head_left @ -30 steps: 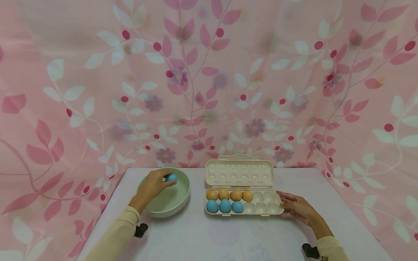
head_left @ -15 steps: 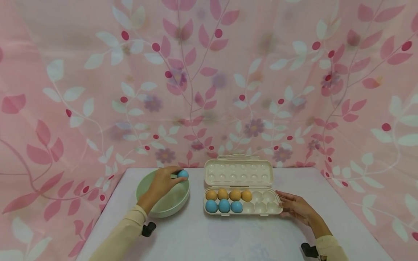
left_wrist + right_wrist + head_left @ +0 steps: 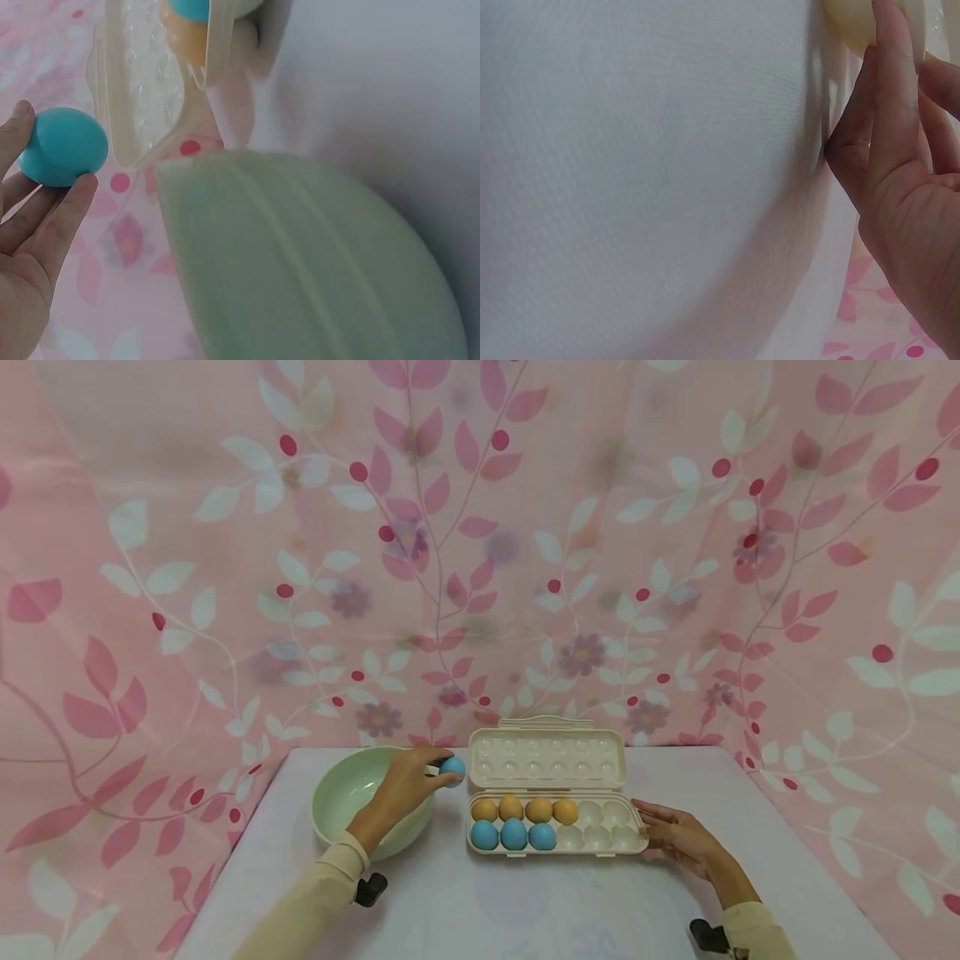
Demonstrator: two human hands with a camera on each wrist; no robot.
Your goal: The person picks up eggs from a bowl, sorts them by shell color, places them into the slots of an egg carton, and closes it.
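My left hand (image 3: 408, 785) pinches a blue egg (image 3: 452, 769) between thumb and fingers, just past the right rim of the pale green bowl (image 3: 330, 789). In the left wrist view this blue egg (image 3: 64, 147) shows between the fingertips, with the bowl's outer wall (image 3: 300, 255) below. To the right lies an open cream egg carton (image 3: 611, 850). It bears several yellow eggs (image 3: 539, 810) in the back row and 3 blue eggs (image 3: 513, 833) in front. My right hand (image 3: 686, 839) holds the carton's right end; in the right wrist view its fingers (image 3: 895, 97) meet the edge.
The carton's lid (image 3: 547, 758) stands raised at the back. Vacant cups (image 3: 596, 837) fill the right part of both rows. A white cloth covers the table (image 3: 525, 910), and a pink floral curtain (image 3: 465, 568) hangs behind it.
My left hand has carried the blue egg up out of the bowl and rightward toward the carton. The right hand has stayed at the carton's end.
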